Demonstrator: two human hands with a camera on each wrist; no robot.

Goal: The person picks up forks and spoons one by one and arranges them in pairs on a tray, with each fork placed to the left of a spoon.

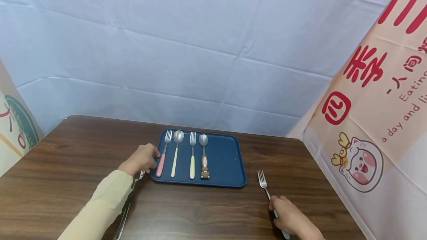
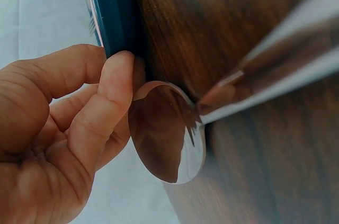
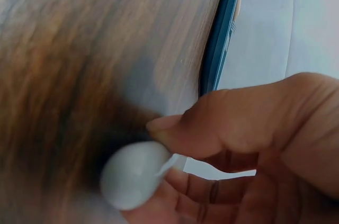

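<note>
At the left edge of a blue tray is my left hand, its fingertips pinching the rim at the near corner. Just beneath that hand a metal spoon lies on the table, its bowl beside the fingers and its handle running toward me. My right hand grips a metal fork by the handle, tines pointing away, to the right of the tray. The fork's rounded handle end sticks out past the fingers. On the tray, a pink-handled fork is nearest the left hand.
Also on the tray, from left to right, lie a pale-handled spoon, a yellow-handled fork and a spoon with a brown bear handle. The brown wooden table ends at a white cloth behind; a printed banner hangs right.
</note>
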